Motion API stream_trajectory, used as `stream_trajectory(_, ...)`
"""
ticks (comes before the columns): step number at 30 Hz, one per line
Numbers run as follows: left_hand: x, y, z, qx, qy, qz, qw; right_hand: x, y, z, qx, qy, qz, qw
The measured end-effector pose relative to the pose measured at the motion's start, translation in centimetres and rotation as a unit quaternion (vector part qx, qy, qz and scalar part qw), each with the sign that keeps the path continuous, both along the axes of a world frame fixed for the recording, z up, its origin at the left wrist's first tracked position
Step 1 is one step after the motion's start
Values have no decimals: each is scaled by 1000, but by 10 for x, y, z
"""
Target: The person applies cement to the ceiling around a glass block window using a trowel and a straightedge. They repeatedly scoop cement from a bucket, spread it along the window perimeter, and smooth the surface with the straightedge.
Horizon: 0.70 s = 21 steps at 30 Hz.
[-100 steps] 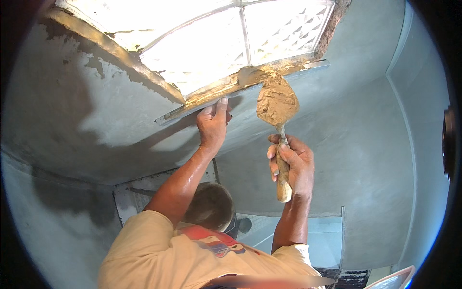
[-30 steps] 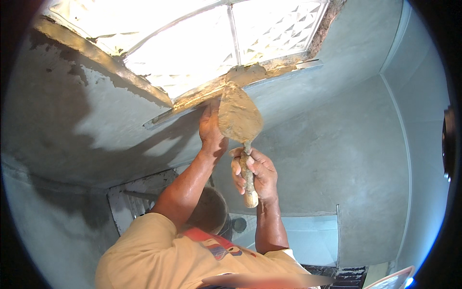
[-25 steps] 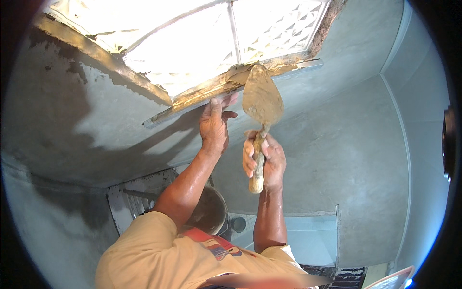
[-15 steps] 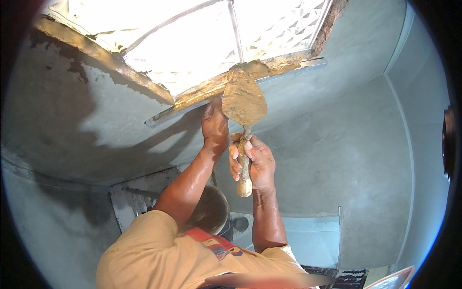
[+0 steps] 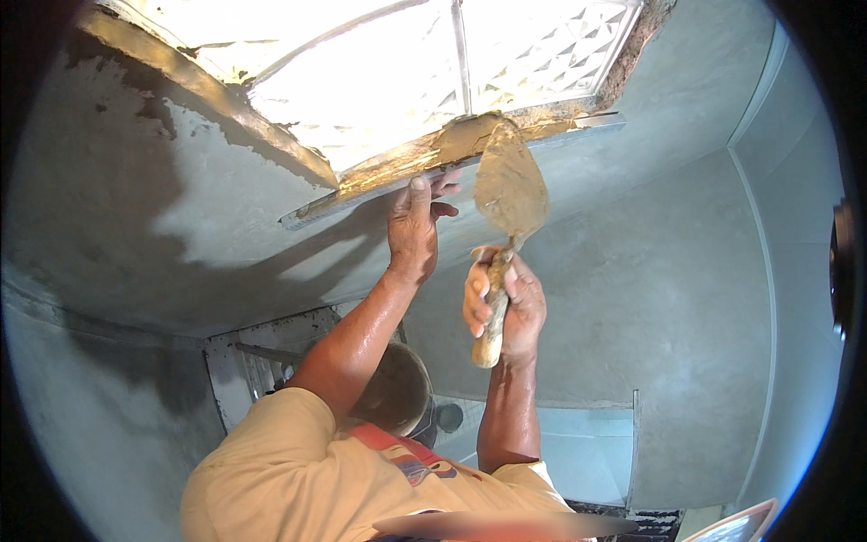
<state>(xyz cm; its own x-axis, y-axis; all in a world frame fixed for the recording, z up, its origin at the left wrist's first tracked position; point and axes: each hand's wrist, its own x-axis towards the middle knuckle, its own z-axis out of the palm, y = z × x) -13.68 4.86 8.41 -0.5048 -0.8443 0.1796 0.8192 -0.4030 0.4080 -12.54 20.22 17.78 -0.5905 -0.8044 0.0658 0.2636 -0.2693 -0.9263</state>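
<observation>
A trowel [image 5: 512, 185] is lying tilted in the air just on the near side of the window ledge, its tip overlapping the mortar there. Its leaf-shaped blade is showing a thin, streaky brown coat, and its rounded wooden handle is looking mottled and pale at the butt. Wet mortar [image 5: 465, 137] is forming a smooth, darker patch on the rough, yellowish ledge. A long, straight metal bar [image 5: 582, 130] is running along the ledge's near edge, extending to the left and right.

The right hand [image 5: 515, 303] is closing its fingers around the handle, thumb along the right side. The left hand [image 5: 414, 230] is keeping its thumb raised at the bar's near edge, its other fingers parting toward the right; whether they are gripping the bar I cannot tell.

Beyond, the patterned glass window [image 5: 551, 50] is glowing white. A smooth grey wall [image 5: 596, 280] is filling the right side, and a round bucket [image 5: 395, 388] is standing nearer, beside the left forearm.

Compared with 0.5 s ago, the trowel is sitting farther right, no longer covering the left fingers.
</observation>
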Motion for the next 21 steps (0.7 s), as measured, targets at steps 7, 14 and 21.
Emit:
stream_trajectory(7, -4, 5, -22, -73, -7, 36, 997, 20, 0, -12, 89, -18, 72, 993)
stream_trajectory(14, 2, 2, 8, 35, -19, 20, 999, 6, -18, -11, 5, -22, 31, 999)
stream_trajectory(21, -1, 7, -19, -87, -97, 76, 989, 23, -21, -31, 82, -22, 74, 994)
